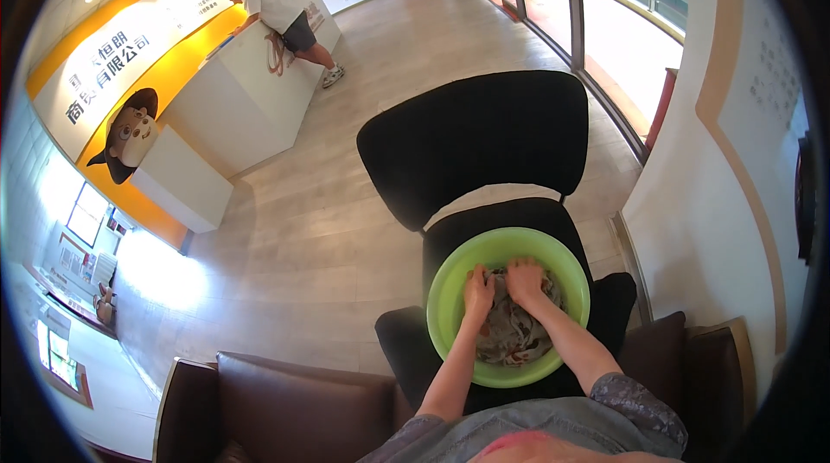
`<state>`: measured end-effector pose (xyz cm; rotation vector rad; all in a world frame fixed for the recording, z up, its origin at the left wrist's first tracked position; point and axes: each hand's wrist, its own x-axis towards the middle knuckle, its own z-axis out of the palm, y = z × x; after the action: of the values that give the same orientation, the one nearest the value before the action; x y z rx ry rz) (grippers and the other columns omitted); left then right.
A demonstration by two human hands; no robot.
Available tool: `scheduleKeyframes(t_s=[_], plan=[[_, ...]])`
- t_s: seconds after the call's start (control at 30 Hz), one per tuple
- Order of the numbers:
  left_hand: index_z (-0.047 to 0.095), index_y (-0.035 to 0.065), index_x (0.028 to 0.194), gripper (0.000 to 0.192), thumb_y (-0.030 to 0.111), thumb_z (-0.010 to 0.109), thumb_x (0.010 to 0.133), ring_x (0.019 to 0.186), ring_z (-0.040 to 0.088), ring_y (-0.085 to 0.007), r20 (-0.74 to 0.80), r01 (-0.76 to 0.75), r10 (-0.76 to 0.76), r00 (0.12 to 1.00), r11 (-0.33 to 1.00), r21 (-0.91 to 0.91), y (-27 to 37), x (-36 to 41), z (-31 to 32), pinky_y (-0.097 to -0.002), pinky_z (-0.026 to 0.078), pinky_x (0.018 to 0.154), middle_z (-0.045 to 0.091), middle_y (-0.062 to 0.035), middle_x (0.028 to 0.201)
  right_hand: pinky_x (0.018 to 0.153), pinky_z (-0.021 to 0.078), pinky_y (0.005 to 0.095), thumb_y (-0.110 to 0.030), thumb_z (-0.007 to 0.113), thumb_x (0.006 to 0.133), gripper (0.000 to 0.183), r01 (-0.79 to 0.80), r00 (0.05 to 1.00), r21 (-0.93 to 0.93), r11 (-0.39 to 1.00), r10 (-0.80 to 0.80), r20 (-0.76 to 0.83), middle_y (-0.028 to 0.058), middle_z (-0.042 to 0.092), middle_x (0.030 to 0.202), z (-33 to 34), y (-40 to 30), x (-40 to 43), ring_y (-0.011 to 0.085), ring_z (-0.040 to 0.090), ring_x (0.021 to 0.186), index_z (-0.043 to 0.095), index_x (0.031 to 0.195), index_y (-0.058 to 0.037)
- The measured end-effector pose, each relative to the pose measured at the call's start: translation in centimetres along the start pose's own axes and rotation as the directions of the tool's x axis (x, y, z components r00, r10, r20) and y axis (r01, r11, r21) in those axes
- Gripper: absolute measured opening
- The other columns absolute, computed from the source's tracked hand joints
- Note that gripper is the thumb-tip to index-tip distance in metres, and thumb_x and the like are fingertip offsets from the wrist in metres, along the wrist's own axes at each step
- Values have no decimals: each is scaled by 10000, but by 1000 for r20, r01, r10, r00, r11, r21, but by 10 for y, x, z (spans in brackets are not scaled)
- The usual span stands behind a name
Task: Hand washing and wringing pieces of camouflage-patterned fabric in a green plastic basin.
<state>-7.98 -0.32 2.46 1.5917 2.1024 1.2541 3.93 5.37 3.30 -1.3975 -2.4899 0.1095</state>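
Observation:
A light-green plastic basin [446,333] rests on the seat of a black chair right before me. In it lies a bunched, wet-looking greyish cloth [512,333] with a darker and reddish pattern. At the cloth's far left edge, my left hand [478,294] grips a fold between thumb and fingers. My right hand [525,280] is just beside it, its fingers bent over the cloth near the far wall of the basin. The right fingertips are blurred against the fabric. Both forearms reach over the near rim.
The black chair [480,132] has its backrest on the far side. Brown leather sofa seating [305,391] is at my left and right. A white counter [240,100] stands far left, with a person [279,12] leaning on it. Glass doors [545,2] and a white wall [700,223] are at right.

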Motion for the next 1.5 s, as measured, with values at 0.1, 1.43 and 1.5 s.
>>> scheduleKeyframes(t_s=[0.1,1.43,1.5], plan=[[451,36,950,281,137,618,747,788,512,-406,-3,10,-10,1000,1000,20,1,-7,0,-475,404,626,510,-214,847,585,432,444,-135,554,726,260,267,952,-38,963,-269,-143,166,572,813,6,-2,-3,330,565,710,545,958,-19],[478,7,1045,374,232,604,775,831,545,-393,253,218,-191,949,972,-85,-5,-11,5,-441,424,707,567,-211,947,629,424,456,-198,548,797,265,-157,951,384,910,244,-188,188,581,833,-8,7,4,362,557,743,506,1013,-52],[480,32,998,289,107,594,743,803,535,-392,11,103,-103,995,995,-18,-2,-7,4,-454,424,681,542,-199,918,654,431,456,-234,570,774,426,49,999,376,925,-47,-13,183,576,908,-7,4,1,356,557,785,433,1152,-92]])
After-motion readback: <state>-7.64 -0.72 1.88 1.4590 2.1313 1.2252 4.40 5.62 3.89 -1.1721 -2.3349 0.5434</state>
